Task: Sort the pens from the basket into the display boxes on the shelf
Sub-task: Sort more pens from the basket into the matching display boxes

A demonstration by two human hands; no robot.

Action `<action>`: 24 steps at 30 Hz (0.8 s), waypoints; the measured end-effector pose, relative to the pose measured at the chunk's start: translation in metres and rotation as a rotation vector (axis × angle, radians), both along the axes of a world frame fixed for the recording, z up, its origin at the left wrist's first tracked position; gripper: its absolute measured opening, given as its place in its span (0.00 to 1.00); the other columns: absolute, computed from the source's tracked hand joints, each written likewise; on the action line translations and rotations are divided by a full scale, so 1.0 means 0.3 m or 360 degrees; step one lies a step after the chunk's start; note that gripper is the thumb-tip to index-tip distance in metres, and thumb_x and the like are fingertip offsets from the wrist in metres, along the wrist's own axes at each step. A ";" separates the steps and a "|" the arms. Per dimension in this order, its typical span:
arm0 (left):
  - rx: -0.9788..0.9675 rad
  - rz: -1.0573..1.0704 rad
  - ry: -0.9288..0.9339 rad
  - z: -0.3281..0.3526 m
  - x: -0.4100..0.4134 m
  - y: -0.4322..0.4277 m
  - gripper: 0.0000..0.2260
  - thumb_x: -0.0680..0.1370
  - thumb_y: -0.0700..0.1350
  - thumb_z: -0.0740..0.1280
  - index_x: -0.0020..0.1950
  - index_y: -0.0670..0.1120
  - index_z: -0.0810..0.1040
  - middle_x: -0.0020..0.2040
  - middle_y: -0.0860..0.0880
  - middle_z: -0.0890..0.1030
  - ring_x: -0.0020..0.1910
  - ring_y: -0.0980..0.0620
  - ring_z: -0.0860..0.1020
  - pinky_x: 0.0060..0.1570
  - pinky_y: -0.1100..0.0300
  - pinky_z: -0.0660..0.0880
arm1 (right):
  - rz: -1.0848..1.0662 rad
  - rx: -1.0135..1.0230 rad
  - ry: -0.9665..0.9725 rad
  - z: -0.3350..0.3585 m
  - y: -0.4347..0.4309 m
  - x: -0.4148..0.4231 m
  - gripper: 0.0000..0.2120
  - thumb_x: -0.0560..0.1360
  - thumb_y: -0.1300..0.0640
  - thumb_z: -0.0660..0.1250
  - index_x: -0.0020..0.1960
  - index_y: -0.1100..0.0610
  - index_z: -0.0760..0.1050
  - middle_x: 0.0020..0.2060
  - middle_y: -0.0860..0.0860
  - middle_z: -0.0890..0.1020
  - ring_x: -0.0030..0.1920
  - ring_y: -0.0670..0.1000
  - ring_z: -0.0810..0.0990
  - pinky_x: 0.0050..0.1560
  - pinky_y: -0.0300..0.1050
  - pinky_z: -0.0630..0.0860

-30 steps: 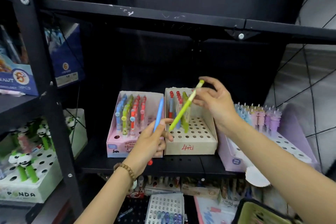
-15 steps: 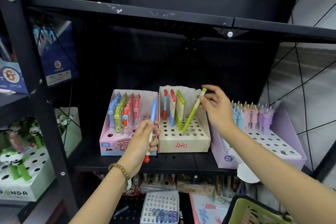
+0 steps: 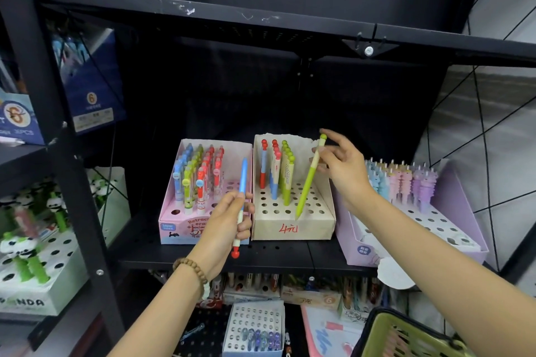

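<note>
My left hand (image 3: pixel 226 220) grips a blue pen (image 3: pixel 242 180) in front of the pink display box (image 3: pixel 179 226); the pen stands upright with its red end pointing down. My right hand (image 3: pixel 345 171) lightly pinches the top of a green pen (image 3: pixel 309 180), index finger stretched out. That pen leans to the right, its tip down at a front hole of the beige display box (image 3: pixel 293 230) marked in red. Red, blue and green pens stand at the back of this box. The green basket (image 3: pixel 406 336) shows at the bottom right.
A purple display box (image 3: pixel 452 211) of pastel pens sits right of the beige one. A black shelf board (image 3: pixel 261 23) hangs overhead, and a black upright post (image 3: pixel 58 124) stands at the left. Panda pen boxes (image 3: pixel 34 298) fill the left rack. More pen boxes lie below.
My right hand has lowered the green pen so that its tip reaches the beige box's holes, and the fingers have loosened. My left hand still holds the blue pen in about the same place.
</note>
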State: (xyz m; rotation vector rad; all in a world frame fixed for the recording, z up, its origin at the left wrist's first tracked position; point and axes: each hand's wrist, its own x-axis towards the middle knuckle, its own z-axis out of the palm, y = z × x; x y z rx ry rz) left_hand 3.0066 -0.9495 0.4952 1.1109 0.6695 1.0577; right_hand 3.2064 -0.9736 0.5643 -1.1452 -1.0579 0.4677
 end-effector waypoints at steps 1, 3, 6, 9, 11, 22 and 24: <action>-0.0009 -0.0019 -0.0008 0.000 0.006 -0.003 0.08 0.82 0.42 0.56 0.52 0.43 0.74 0.33 0.51 0.74 0.23 0.59 0.62 0.21 0.69 0.61 | 0.0047 -0.0022 0.0035 -0.006 -0.002 -0.002 0.15 0.78 0.64 0.62 0.59 0.48 0.73 0.43 0.51 0.81 0.45 0.49 0.83 0.41 0.34 0.78; -0.0022 -0.0046 -0.0023 0.000 0.016 -0.007 0.08 0.82 0.42 0.56 0.52 0.42 0.74 0.34 0.50 0.73 0.23 0.59 0.62 0.21 0.69 0.61 | 0.0125 -0.0038 0.0048 -0.016 -0.006 -0.008 0.13 0.78 0.64 0.62 0.58 0.49 0.73 0.46 0.53 0.81 0.42 0.49 0.85 0.41 0.35 0.79; -0.0031 -0.0042 -0.0041 0.005 0.018 -0.007 0.09 0.82 0.42 0.55 0.52 0.42 0.74 0.35 0.49 0.73 0.23 0.59 0.62 0.20 0.69 0.61 | 0.0143 -0.0012 0.0066 -0.022 -0.005 -0.011 0.12 0.78 0.65 0.62 0.57 0.50 0.73 0.47 0.55 0.81 0.40 0.48 0.85 0.41 0.37 0.80; -0.0030 -0.0031 -0.0054 0.010 0.013 -0.003 0.09 0.82 0.42 0.56 0.52 0.42 0.74 0.33 0.51 0.74 0.23 0.59 0.62 0.20 0.69 0.61 | 0.0050 0.0046 0.0052 -0.022 0.005 -0.001 0.13 0.78 0.65 0.61 0.58 0.50 0.72 0.45 0.53 0.81 0.40 0.47 0.84 0.41 0.35 0.79; -0.0035 -0.0014 -0.0058 0.012 0.010 0.002 0.09 0.82 0.42 0.55 0.51 0.42 0.75 0.33 0.51 0.74 0.23 0.59 0.62 0.20 0.69 0.60 | -0.0020 0.0086 -0.0033 -0.022 0.012 0.007 0.15 0.79 0.64 0.61 0.61 0.48 0.71 0.45 0.53 0.81 0.42 0.47 0.84 0.42 0.34 0.78; -0.0048 -0.0008 -0.0071 -0.010 0.010 0.009 0.08 0.82 0.42 0.56 0.51 0.43 0.75 0.32 0.52 0.75 0.23 0.59 0.63 0.20 0.68 0.61 | -0.0105 0.0156 -0.0228 -0.058 0.055 -0.013 0.15 0.79 0.63 0.62 0.62 0.48 0.72 0.53 0.57 0.78 0.46 0.49 0.83 0.51 0.42 0.80; -0.0044 -0.0014 -0.0067 -0.013 0.010 0.009 0.08 0.82 0.42 0.57 0.51 0.43 0.75 0.32 0.53 0.75 0.23 0.59 0.63 0.21 0.69 0.61 | -0.0111 0.0151 -0.0329 -0.063 0.053 -0.018 0.16 0.78 0.62 0.63 0.63 0.48 0.72 0.54 0.57 0.77 0.47 0.48 0.83 0.50 0.40 0.79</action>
